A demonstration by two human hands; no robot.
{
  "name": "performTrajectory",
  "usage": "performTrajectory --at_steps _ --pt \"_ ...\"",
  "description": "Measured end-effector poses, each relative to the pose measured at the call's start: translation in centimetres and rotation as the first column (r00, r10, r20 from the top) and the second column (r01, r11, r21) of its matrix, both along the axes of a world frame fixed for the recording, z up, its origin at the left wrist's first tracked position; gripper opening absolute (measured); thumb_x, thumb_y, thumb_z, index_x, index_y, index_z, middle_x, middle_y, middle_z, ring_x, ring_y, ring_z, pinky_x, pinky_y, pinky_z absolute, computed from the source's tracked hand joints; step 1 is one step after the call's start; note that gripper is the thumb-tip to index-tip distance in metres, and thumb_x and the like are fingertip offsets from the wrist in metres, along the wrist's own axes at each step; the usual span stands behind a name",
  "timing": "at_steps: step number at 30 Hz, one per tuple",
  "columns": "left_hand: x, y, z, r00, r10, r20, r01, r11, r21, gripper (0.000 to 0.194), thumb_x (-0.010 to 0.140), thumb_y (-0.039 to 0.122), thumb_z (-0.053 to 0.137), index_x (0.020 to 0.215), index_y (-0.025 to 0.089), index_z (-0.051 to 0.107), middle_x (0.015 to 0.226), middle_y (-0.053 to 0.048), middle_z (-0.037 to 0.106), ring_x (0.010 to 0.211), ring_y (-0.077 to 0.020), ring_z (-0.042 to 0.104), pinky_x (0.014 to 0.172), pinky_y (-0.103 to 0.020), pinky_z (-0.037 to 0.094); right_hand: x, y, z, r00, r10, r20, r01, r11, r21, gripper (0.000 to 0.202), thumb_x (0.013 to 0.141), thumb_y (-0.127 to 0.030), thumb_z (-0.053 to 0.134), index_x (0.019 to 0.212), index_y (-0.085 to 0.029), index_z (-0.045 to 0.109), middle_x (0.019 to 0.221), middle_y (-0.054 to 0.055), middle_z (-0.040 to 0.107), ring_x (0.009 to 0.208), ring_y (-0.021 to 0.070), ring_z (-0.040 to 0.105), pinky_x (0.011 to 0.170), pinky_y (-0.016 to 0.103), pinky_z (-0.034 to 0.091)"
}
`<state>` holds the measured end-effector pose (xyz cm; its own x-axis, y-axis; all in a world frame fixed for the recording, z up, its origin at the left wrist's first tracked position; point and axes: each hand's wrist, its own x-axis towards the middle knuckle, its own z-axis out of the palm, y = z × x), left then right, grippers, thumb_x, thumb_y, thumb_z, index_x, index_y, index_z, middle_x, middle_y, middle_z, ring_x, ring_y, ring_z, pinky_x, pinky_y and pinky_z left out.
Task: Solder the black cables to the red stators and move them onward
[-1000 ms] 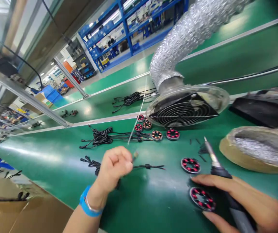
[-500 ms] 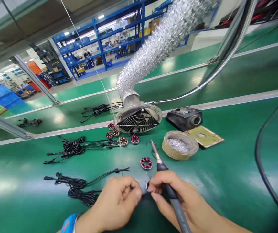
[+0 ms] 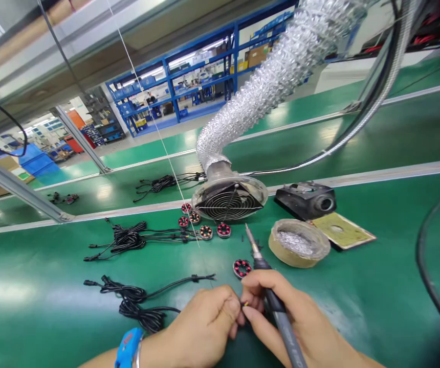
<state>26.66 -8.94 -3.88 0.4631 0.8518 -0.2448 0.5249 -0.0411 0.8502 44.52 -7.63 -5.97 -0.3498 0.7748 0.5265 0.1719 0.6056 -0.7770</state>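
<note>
My right hand is closed around a soldering iron, its tip pointing up and away from me. The thumb and forefinger of that hand also pinch near a small yellow wire end. My left hand is closed in a pinch right beside it, on the end of a black cable mostly hidden by the fingers. A round coil part with red windings lies on the green bench just beyond my right fingers. Bundled black cables lie left of my left hand.
A fume extractor with a round grille hangs from a silver duct. Several more coil parts lie below it. To the right are a tub of solder scraps, a yellow sponge and a black stand. More cables lie left.
My left hand has come in against the right fingers, closing the gap where the black cable showed. The whole view has shifted, moving the bench items right and slightly down.
</note>
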Motion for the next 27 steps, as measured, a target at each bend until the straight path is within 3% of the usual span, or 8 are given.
performTrajectory --at_steps 4,10,13,17,23,27 --pt "0.0 0.2 -0.9 0.994 0.088 0.059 -0.09 0.995 0.032 0.034 0.099 0.048 0.035 0.087 0.02 0.048 0.08 0.001 0.051 0.072 -0.0139 0.044 0.069 -0.026 0.036 -0.8 -0.2 -1.0 0.993 -0.113 -0.041 0.108 0.988 -0.111 0.023 0.088 -0.014 0.051 0.106 -0.026 0.044 0.076 -0.004 0.06 0.06 0.0092 0.063 0.057 0.017 0.055" --pt "-0.2 0.5 -2.3 0.943 0.22 0.248 -0.197 0.974 -0.114 0.034 0.097 0.052 0.038 0.085 0.02 0.044 0.078 0.003 0.042 0.074 -0.0136 0.038 0.069 -0.026 0.034 -1.5 -1.5 -2.0 0.992 -0.115 -0.057 0.1 0.972 -0.212 0.026 0.087 -0.012 0.049 0.107 -0.027 0.041 0.071 -0.006 0.06 0.056 0.0099 0.062 0.055 0.018 0.054" --pt "-0.4 0.6 -2.0 0.962 0.178 0.205 -0.158 0.981 -0.11 0.032 0.098 0.048 0.037 0.084 0.02 0.044 0.08 0.002 0.044 0.076 -0.0141 0.04 0.071 -0.026 0.034 -1.1 -1.6 -2.2 0.997 -0.08 0.007 0.08 0.979 -0.189 0.029 0.086 -0.012 0.05 0.11 -0.026 0.041 0.076 -0.004 0.059 0.061 0.0107 0.062 0.059 0.021 0.055" --pt "-0.3 0.4 -1.4 0.993 0.082 0.084 -0.076 0.994 -0.076 0.028 0.1 0.044 0.034 0.087 0.021 0.044 0.081 0.002 0.047 0.076 -0.0144 0.042 0.072 -0.027 0.035 -0.8 -1.1 -2.2 0.99 -0.138 -0.023 0.132 0.975 -0.181 0.031 0.087 -0.016 0.053 0.114 -0.026 0.041 0.085 -0.001 0.061 0.068 0.0109 0.064 0.063 0.02 0.056" --pt "-0.2 0.9 -1.7 0.993 0.056 0.104 -0.048 0.995 -0.082 0.034 0.1 0.047 0.032 0.086 0.02 0.048 0.082 0.001 0.049 0.077 -0.0147 0.045 0.072 -0.027 0.037 -0.9 -1.3 -2.5 0.989 -0.143 -0.036 0.134 0.976 -0.174 0.026 0.088 -0.013 0.052 0.109 -0.026 0.042 0.08 -0.003 0.057 0.06 0.0087 0.06 0.057 0.017 0.054" --pt "-0.2 1.2 -1.6 0.999 0.03 -0.022 -0.031 0.999 -0.044 0.028 0.1 0.04 0.034 0.083 0.021 0.047 0.078 0.001 0.051 0.074 -0.0148 0.046 0.07 -0.027 0.038 -0.5 -1.2 -2.4 0.992 -0.126 -0.009 0.125 0.991 -0.053 0.03 0.086 -0.011 0.053 0.111 -0.025 0.045 0.082 -0.002 0.06 0.062 0.0104 0.062 0.059 0.019 0.055"
